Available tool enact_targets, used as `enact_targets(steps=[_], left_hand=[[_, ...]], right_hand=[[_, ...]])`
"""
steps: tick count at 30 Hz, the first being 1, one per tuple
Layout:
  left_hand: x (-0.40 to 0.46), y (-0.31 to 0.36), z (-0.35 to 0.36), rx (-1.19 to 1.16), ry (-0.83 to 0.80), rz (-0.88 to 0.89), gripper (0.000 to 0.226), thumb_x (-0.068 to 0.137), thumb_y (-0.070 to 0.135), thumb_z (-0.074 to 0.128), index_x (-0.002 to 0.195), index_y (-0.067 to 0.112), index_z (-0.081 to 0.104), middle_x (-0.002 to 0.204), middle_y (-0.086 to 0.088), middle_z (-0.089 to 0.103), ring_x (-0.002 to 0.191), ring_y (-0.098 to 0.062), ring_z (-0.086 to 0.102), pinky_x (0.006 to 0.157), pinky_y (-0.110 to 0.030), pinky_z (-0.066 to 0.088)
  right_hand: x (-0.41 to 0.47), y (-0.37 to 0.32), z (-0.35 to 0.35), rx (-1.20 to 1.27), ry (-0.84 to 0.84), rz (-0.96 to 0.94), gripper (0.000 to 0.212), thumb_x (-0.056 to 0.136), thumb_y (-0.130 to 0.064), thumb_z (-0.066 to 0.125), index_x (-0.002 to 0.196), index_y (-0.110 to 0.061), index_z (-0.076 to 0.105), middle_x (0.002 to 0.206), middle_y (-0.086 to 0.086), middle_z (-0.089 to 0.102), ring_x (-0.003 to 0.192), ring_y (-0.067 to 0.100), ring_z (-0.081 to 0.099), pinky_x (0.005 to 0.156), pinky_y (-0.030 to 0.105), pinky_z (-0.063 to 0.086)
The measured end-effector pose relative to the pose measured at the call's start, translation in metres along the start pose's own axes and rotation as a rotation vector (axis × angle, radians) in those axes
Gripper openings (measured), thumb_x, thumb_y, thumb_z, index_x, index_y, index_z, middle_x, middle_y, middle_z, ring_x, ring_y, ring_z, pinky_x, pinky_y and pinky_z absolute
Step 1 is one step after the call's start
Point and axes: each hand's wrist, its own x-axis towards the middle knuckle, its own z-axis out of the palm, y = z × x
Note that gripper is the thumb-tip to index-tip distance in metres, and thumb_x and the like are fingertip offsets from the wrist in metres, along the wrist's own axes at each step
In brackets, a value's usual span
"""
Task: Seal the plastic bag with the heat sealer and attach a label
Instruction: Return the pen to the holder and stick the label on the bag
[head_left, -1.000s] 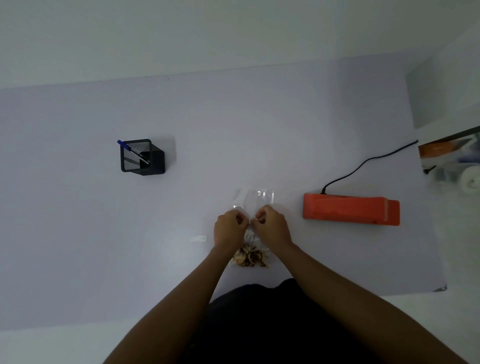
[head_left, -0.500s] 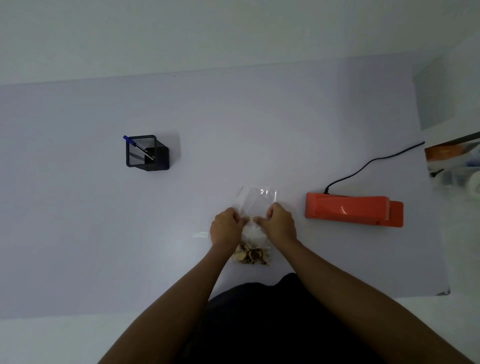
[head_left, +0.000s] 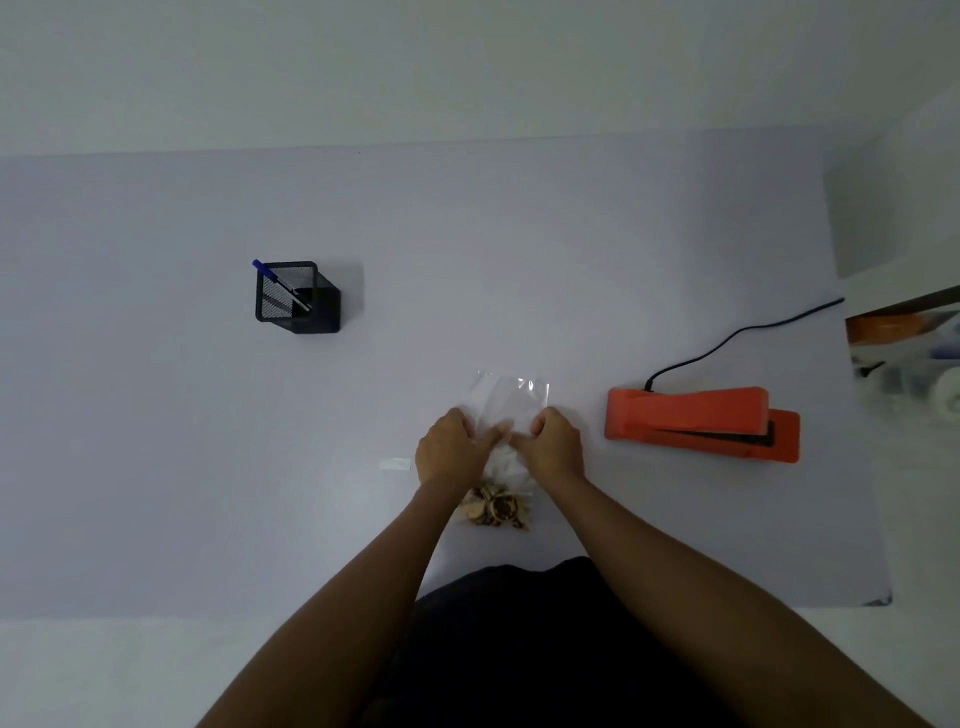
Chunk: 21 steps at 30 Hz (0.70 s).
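**Both hands on the bag, sealer off to the right**

We see the clear plastic bag (head_left: 508, 408) lying flat on the pale table (head_left: 156, 441), its far, empty end fanning out beyond the knuckles and its brown contents (head_left: 496, 509) bunched at the near end, between the wrists. The left hand (head_left: 449, 449) and right hand (head_left: 556, 441) sit side by side on the bag's middle, fingers curled in and pinching the film between them, thumbs nearly meeting.

To the right of the grip, well apart, lies the orange heat sealer (head_left: 698, 423) with its black cord (head_left: 737, 332) trailing away. Just left of the left hand rests a small pale label (head_left: 395, 464). Far off to the left and beyond stands a black mesh pen holder (head_left: 296, 299) with a blue pen (head_left: 280, 283) inside.
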Motion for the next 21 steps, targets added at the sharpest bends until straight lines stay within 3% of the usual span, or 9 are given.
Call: enact_targets(steps=[4,17,21], left_hand=[[-0.005,0.002,0.014,-0.003,0.093,-0.019,0.047,0.081,0.064,0.063,0.076,0.020,0.045,0.071,0.005,0.054,0.060,-0.015,0.051,0.049,-0.027,0.033],[0.001,-0.009,0.026,-0.041,0.143,-0.016,0.046,0.078,0.061,0.068,0.070,0.022,0.045,0.063,0.007,0.053,0.056,-0.015,0.053,0.051,-0.031,0.044],[-0.001,-0.007,0.024,-0.049,0.137,-0.011,0.049,0.078,0.065,0.065,0.071,0.021,0.045,0.062,0.007,0.051,0.053,-0.014,0.049,0.047,-0.027,0.033]], right_hand=[[0.000,0.000,0.001,0.012,0.000,-0.004,0.043,0.072,-0.036,0.084,0.073,-0.021,0.044,0.066,-0.006,0.050,0.057,0.012,0.045,0.050,0.028,0.032],[-0.001,0.008,0.001,0.064,0.003,-0.019,0.030,0.082,-0.028,0.078,0.081,-0.016,0.050,0.071,-0.003,0.055,0.066,0.018,0.053,0.060,0.029,0.040],[-0.006,0.006,0.008,0.082,0.085,0.012,0.038,0.079,-0.047,0.075,0.079,-0.017,0.052,0.071,-0.004,0.057,0.066,0.019,0.056,0.060,0.030,0.041]])
